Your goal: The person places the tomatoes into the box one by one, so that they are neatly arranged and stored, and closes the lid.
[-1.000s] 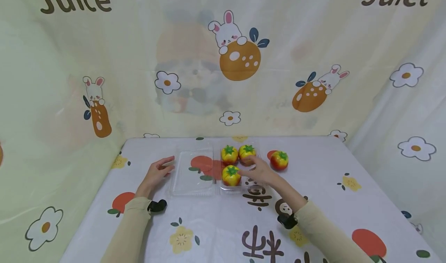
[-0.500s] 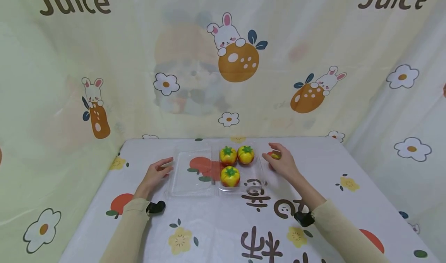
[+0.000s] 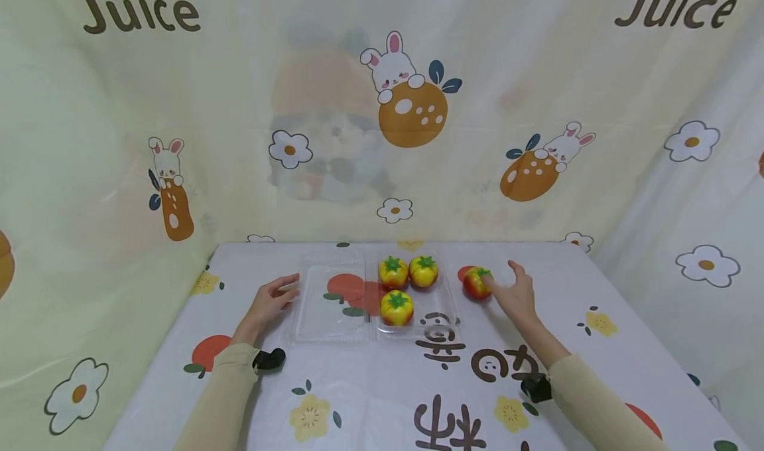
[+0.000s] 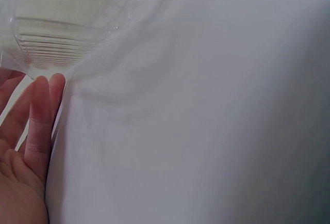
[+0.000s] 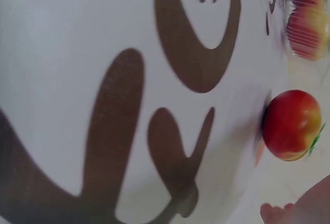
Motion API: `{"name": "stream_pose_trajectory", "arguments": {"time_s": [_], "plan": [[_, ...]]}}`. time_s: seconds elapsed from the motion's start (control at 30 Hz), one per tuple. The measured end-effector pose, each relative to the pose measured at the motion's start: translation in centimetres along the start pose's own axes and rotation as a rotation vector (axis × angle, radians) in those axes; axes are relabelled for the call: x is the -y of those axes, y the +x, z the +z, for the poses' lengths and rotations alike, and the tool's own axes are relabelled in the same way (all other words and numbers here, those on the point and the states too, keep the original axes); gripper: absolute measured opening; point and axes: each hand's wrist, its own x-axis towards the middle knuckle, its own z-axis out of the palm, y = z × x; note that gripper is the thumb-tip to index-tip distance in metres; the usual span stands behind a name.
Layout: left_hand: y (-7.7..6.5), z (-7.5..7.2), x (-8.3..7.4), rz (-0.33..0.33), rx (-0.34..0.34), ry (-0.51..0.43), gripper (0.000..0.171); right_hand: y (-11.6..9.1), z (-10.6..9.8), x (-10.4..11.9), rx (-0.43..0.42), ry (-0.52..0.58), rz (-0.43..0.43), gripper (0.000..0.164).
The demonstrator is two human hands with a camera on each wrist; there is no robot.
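Note:
A clear plastic clamshell box lies open on the table, its tray (image 3: 438,308) on the right and its lid (image 3: 313,305) on the left. Three yellow-red toy persimmons (image 3: 396,308) with green leafy tops sit in the tray. One more toy persimmon (image 3: 476,284) stands on the cloth right of it, redder on its side, also seen as a red persimmon (image 5: 292,125) in the right wrist view. My right hand (image 3: 516,300) is beside it with fingers spread; whether it touches the fruit is unclear. Along the lid's left edge my left hand (image 3: 270,305) rests with relaxed fingers (image 4: 41,115).
A white printed tablecloth (image 3: 370,398) covers the table. Behind it hangs a cream curtain (image 3: 334,225) with rabbits and flowers, continuing down both sides. Black wrist cameras are strapped near both sleeves (image 3: 221,391).
My right hand has moved rightward from over the tray, past the loose persimmon, to its right side. The left hand stays by the lid. The persimmons keep their places.

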Motion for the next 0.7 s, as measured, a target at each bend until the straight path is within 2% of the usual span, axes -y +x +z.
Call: {"name": "stream_pose_trajectory", "arguments": {"time_s": [0.2,0.47,0.7], "plan": [[-0.1,-0.1,-0.1,-0.003,0.006,0.018,0.044,0.1,0.5,-0.3,0.08,0.012,0.096,0.089],[-0.1,-0.3,-0.1,-0.026,0.014,0.021,0.045,0.2,1.4,-0.6,0.123,0.051,0.114,0.088],[0.0,-0.3,0.1,-0.015,0.016,0.029,0.045,0.2,1.8,-1.0,0.127,0.046,0.102,0.088]]}}
